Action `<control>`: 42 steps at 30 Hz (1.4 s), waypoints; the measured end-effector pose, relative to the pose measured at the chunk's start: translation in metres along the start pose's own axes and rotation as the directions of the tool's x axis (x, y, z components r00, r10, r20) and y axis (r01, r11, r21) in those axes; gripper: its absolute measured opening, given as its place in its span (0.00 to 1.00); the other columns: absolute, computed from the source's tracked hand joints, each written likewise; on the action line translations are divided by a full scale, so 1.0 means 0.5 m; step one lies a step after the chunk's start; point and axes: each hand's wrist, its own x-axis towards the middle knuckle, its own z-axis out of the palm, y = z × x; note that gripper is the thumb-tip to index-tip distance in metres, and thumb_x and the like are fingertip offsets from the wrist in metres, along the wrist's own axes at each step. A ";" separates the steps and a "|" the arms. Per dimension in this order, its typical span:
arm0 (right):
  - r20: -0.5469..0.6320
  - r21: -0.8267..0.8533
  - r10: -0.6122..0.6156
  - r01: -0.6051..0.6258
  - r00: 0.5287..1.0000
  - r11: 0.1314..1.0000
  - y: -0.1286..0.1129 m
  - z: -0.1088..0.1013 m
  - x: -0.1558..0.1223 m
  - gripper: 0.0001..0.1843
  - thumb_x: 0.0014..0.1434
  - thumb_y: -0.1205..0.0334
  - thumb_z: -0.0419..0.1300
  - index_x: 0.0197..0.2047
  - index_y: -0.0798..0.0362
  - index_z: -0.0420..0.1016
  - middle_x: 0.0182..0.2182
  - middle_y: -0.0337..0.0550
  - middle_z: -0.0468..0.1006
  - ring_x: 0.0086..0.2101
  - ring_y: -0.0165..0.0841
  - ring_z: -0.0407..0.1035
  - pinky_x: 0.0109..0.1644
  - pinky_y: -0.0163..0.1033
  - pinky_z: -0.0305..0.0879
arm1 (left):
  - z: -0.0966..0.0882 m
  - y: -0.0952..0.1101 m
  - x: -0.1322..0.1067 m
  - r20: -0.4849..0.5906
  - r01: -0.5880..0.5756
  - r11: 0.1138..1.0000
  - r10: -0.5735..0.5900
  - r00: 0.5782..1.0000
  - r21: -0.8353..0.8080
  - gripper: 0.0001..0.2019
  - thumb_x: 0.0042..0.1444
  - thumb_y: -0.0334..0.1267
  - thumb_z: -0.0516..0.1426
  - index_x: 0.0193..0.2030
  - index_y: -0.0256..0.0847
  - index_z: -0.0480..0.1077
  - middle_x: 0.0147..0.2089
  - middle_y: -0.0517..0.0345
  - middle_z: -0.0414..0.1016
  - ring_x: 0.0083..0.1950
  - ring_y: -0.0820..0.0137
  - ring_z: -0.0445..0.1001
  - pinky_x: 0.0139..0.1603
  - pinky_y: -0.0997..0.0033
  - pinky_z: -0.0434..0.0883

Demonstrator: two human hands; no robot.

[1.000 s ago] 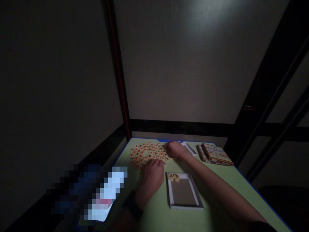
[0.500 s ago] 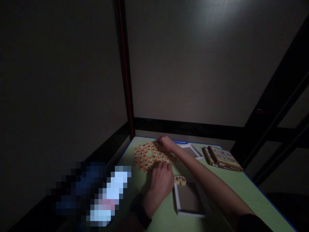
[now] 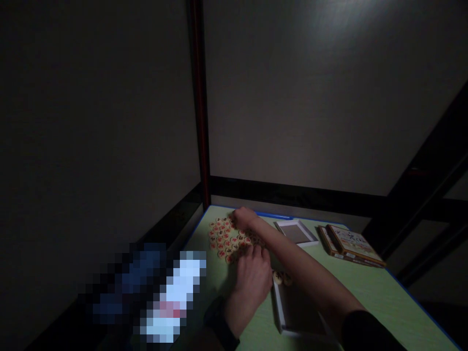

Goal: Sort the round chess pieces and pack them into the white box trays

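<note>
Round wooden Chinese chess pieces (image 3: 220, 240) with red and black characters lie spread face up on the green table (image 3: 369, 287). Over the far edge of the spread is my right hand (image 3: 244, 218), its fingers curled down onto the pieces; what they hold is hidden. Nearer to me, my left hand (image 3: 254, 273) has its fingers bent at the near right of the spread, beside the corner of a shallow white box (image 3: 280, 312). Its fingertips are partly hidden, so I cannot make out a piece in them. Two chess pieces (image 3: 282, 278) sit in that box's far left corner, below my right forearm.
Another shallow white box (image 3: 298, 231) lies farther back. At the right edge are printed game boxes (image 3: 354, 243), one overlapping another. A blue strip (image 3: 274, 216) runs along the back edge, close to the wall (image 3: 292, 97). A blurred-out bright area (image 3: 175, 297) is at the lower left.
My right hand has shifted left across the far pieces, and its forearm now covers more of the near box. My left hand stays by the box corner. The view has turned slightly left.
</note>
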 end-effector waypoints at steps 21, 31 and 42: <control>-0.160 0.185 -0.102 0.131 0.982 0.974 0.031 -0.024 -0.100 0.24 0.59 0.70 0.59 0.58 0.57 0.63 0.48 0.54 0.80 0.46 0.38 0.75 0.45 0.35 0.66 | 0.013 -0.014 0.003 -0.124 0.004 0.999 0.000 0.992 0.033 0.13 0.58 0.28 0.52 0.48 0.35 0.73 0.45 0.43 0.76 0.49 0.58 0.73 0.44 0.65 0.71; -0.610 0.468 -0.073 0.432 0.789 0.771 0.107 0.065 -0.400 0.10 0.65 0.64 0.56 0.50 0.51 0.67 0.41 0.46 0.78 0.40 0.34 0.74 0.45 0.39 0.71 | 0.020 -0.019 0.030 -0.108 0.004 0.682 -0.122 0.987 -0.731 0.13 0.67 0.38 0.45 0.40 0.41 0.69 0.35 0.56 0.74 0.38 0.68 0.73 0.41 0.68 0.69; -0.794 0.278 -0.050 0.434 0.606 0.857 0.079 0.117 -0.447 0.16 0.67 0.62 0.55 0.58 0.49 0.67 0.46 0.50 0.80 0.45 0.38 0.76 0.50 0.43 0.75 | 0.054 -0.027 0.040 0.196 0.204 -0.062 0.115 0.974 -0.977 0.25 0.47 0.60 0.65 0.35 0.37 0.70 0.29 0.63 0.66 0.29 0.77 0.64 0.30 0.76 0.60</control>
